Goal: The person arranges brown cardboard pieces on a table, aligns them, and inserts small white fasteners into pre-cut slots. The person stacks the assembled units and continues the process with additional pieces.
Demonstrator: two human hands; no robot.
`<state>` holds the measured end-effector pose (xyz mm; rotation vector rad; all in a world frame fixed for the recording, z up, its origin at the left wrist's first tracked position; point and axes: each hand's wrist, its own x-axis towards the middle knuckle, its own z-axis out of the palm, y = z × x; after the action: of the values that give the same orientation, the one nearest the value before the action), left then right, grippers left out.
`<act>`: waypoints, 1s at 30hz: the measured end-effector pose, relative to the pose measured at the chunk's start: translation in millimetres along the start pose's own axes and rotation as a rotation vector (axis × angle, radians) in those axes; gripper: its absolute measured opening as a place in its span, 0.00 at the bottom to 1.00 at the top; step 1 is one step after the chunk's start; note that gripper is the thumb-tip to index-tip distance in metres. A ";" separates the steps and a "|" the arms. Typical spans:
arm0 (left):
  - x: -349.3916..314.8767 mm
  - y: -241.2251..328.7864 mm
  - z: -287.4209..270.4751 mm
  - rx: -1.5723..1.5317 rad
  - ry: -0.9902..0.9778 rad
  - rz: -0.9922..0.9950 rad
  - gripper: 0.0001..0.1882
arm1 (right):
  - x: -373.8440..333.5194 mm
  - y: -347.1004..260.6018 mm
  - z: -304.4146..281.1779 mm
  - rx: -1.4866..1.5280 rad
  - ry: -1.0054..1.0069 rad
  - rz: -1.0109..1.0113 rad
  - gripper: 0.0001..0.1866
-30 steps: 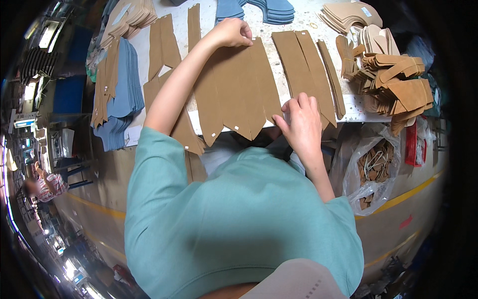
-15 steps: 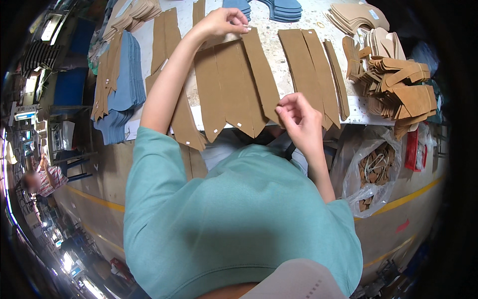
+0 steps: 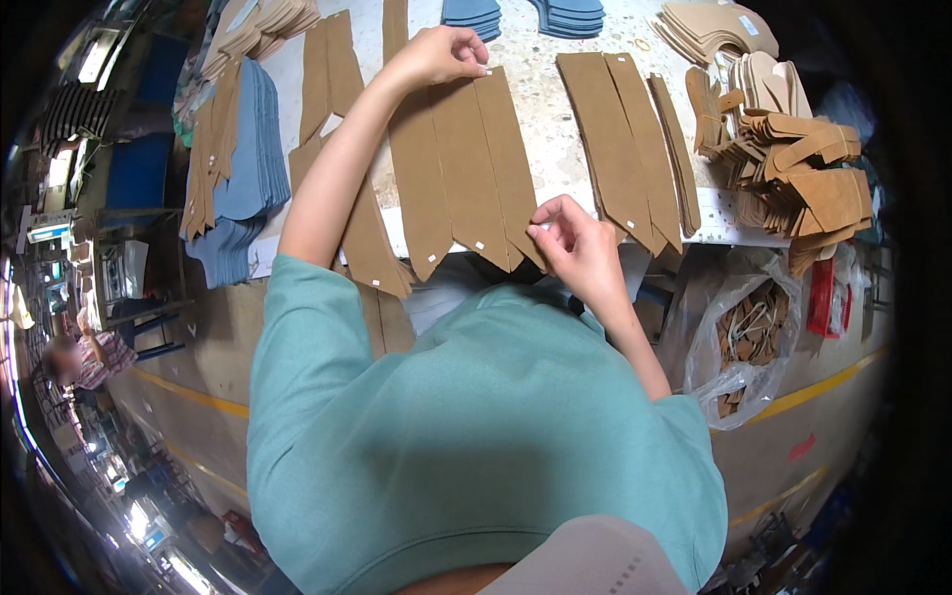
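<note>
Several long brown suede-like strips with notched or pointed near ends and small white stickers lie side by side on the table. My left hand (image 3: 444, 57) is closed in a pinch at the far end of the rightmost strip (image 3: 504, 159) of the middle group. At that strip's near end, my right hand (image 3: 580, 246) pinches its right edge between thumb and fingers. The strip lies flat beside the neighbouring strip (image 3: 461, 164), their long edges meeting closely. My left forearm passes over the strips on the left and hides part of them.
Another group of brown strips (image 3: 613, 149) lies to the right. Blue cut pieces (image 3: 256, 149) are stacked at the left, with beige pieces (image 3: 714, 30) at the far right. Bundled tan pieces (image 3: 813, 188) sit by the right edge. A clear plastic bag (image 3: 749, 337) of scraps hangs below.
The held strip has moved left and settled alongside its neighbour, where it was overlapping at a slant. My right hand has shifted left with it; my left hand came slightly nearer.
</note>
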<state>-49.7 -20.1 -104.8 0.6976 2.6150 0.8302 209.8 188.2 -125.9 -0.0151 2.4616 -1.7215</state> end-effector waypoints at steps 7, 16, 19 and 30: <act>0.3 0.0 3.5 -0.012 -0.030 0.016 0.18 | -18.7 -10.3 2.2 -0.067 0.067 -0.003 0.27; 6.4 6.8 1.9 -0.037 -0.099 0.009 0.14 | -18.2 -7.8 5.3 0.100 -0.041 0.066 0.09; 12.6 16.9 -2.3 -0.176 -0.108 0.013 0.13 | -23.4 -11.6 -2.3 0.033 0.116 -0.094 0.09; 102.7 107.1 40.4 -0.237 0.064 0.158 0.12 | -37.6 3.9 -80.9 0.173 0.587 0.055 0.07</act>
<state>-80.3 129.5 -86.3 0.8283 2.4824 1.2044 237.8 268.4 -98.3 0.6583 2.6226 -2.1468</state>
